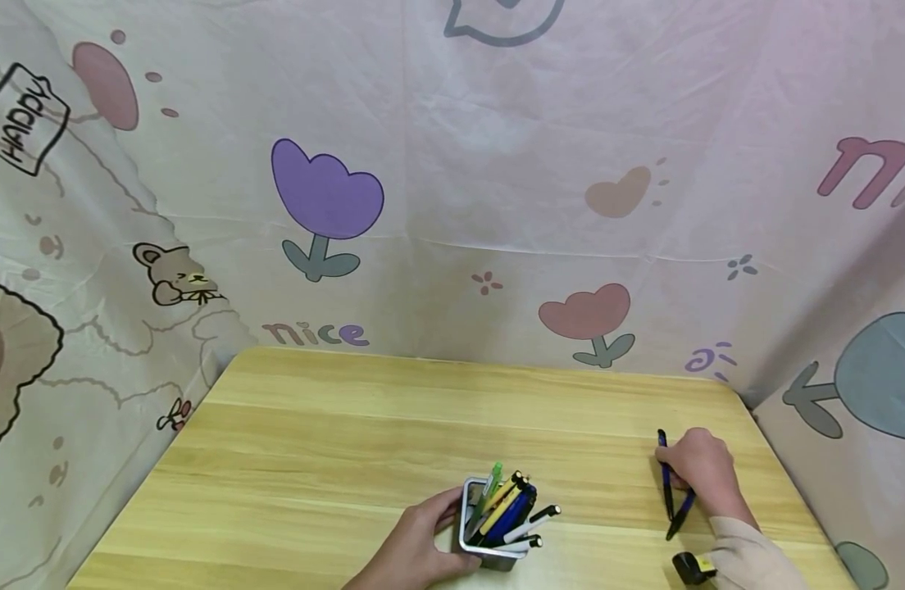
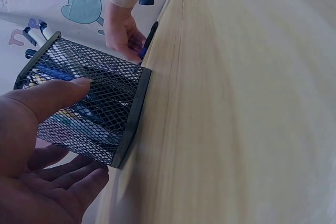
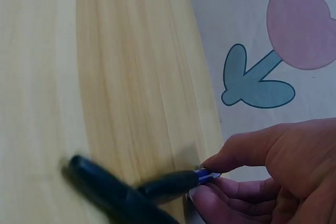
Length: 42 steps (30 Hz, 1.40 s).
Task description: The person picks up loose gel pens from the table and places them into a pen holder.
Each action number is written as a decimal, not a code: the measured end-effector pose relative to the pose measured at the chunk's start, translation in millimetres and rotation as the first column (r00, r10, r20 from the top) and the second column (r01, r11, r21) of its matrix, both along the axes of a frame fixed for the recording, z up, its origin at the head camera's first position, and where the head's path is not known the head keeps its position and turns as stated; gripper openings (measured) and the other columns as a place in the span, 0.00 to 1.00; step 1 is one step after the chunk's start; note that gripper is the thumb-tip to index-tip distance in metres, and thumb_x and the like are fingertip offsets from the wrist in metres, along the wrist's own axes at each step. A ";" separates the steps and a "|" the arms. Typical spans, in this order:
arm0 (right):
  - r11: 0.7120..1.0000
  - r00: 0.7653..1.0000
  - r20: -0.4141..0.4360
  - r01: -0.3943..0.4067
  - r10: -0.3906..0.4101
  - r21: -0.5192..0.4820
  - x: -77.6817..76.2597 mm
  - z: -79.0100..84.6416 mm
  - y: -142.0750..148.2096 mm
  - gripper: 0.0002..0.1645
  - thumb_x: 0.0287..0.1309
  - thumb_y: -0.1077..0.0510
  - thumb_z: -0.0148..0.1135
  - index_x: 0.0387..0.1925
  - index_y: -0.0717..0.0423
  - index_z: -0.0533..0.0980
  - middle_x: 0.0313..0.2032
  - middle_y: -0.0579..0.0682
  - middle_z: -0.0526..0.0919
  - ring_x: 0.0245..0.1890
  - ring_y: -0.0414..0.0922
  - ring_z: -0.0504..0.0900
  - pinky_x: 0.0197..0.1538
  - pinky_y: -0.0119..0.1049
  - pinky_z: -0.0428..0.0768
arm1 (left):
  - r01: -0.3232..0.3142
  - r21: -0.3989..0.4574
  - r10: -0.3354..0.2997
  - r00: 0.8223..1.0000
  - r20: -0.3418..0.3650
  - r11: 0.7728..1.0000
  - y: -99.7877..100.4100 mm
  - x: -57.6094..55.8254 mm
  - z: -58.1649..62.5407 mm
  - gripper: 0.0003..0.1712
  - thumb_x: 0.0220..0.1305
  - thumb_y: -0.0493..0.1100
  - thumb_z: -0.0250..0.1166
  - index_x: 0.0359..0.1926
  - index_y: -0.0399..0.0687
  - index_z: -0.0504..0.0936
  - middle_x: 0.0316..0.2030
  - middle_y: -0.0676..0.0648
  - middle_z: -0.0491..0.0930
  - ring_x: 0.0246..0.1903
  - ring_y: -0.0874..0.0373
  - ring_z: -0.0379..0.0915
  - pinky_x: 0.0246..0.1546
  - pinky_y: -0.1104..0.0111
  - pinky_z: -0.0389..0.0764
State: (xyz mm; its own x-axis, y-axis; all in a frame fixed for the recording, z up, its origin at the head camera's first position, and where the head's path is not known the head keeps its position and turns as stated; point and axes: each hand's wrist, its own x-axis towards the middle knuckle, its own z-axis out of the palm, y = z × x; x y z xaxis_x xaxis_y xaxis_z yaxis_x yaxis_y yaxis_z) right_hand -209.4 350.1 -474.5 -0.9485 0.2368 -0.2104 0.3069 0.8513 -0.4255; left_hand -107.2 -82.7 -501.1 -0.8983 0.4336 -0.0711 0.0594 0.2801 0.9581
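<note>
A black wire-mesh pen holder (image 1: 497,560) with a pale rim stands on the table, packed with several pens. My left hand (image 1: 420,537) grips it from the left; in the left wrist view, the thumb (image 2: 58,97) lies across the mesh and the fingers (image 2: 68,179) are on the other side. Over at the table's right, my right hand (image 1: 699,469) is at two dark blue-black pens. In the right wrist view, its thumb and fingers pinch one pen (image 3: 170,184) at the blue part. The other pen (image 3: 113,190) lies across the nearer foreground, partly blurred.
The wooden table (image 1: 334,442) extends left and behind the holder. A printed cloth (image 1: 438,164) hangs behind it and at both sides. A small black device (image 1: 690,567) sits at the right sleeve. Two white pens (image 1: 534,524) lean out over the holder's right rim.
</note>
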 end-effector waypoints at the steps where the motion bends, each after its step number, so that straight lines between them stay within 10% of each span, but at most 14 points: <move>1: 1.000 1.000 0.005 0.008 -0.008 -0.013 -0.2 -0.4 0.0 0.21 0.56 0.52 0.64 0.11 0.56 0.78 0.08 0.46 0.78 0.12 0.42 0.80 0.22 0.32 0.73 | 0.001 0.002 -0.001 1.000 -0.002 1.000 0.0 0.3 0.1 0.51 0.49 0.42 0.80 0.73 0.34 0.68 0.69 0.33 0.74 0.66 0.41 0.77 0.65 0.67 0.81; 15: 0.956 0.995 -0.058 0.062 -0.081 -0.288 5.6 25.3 -16.4 0.18 0.63 0.56 0.64 0.43 0.69 0.83 0.29 0.52 0.89 0.26 0.41 0.88 0.32 0.38 0.89 | -0.004 0.000 0.004 1.000 0.005 1.000 -0.3 1.0 1.3 0.51 0.49 0.41 0.81 0.73 0.35 0.68 0.70 0.33 0.73 0.65 0.40 0.77 0.64 0.65 0.81; 30: 0.867 0.970 -0.244 -0.115 -0.008 -0.484 28.3 57.1 -64.7 0.22 0.65 0.61 0.67 0.54 0.74 0.77 0.41 0.56 0.87 0.33 0.33 0.86 0.40 0.30 0.91 | -0.009 -0.004 0.009 1.000 0.029 1.000 -0.4 0.5 1.3 0.51 0.49 0.41 0.81 0.73 0.36 0.69 0.70 0.34 0.73 0.66 0.41 0.77 0.64 0.67 0.81; 42: 0.669 0.899 -0.436 -0.296 -0.046 -0.682 56.7 80.4 -105.1 0.14 0.62 0.65 0.70 0.45 0.71 0.79 0.32 0.44 0.87 0.32 0.40 0.90 0.41 0.37 0.92 | -0.012 -0.013 0.012 0.999 0.037 1.000 0.2 -0.3 1.2 0.51 0.48 0.41 0.81 0.73 0.36 0.69 0.70 0.34 0.73 0.66 0.40 0.76 0.65 0.65 0.81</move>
State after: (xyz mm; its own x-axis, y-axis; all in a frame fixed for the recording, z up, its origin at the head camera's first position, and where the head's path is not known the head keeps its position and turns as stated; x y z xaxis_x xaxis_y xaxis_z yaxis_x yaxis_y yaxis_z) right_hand -152.7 245.0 -394.2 -0.9907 0.0457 0.1282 -0.1137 0.2397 -0.9642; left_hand -107.4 -82.5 -499.9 -0.9000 0.4219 -0.1096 0.0207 0.2924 0.9561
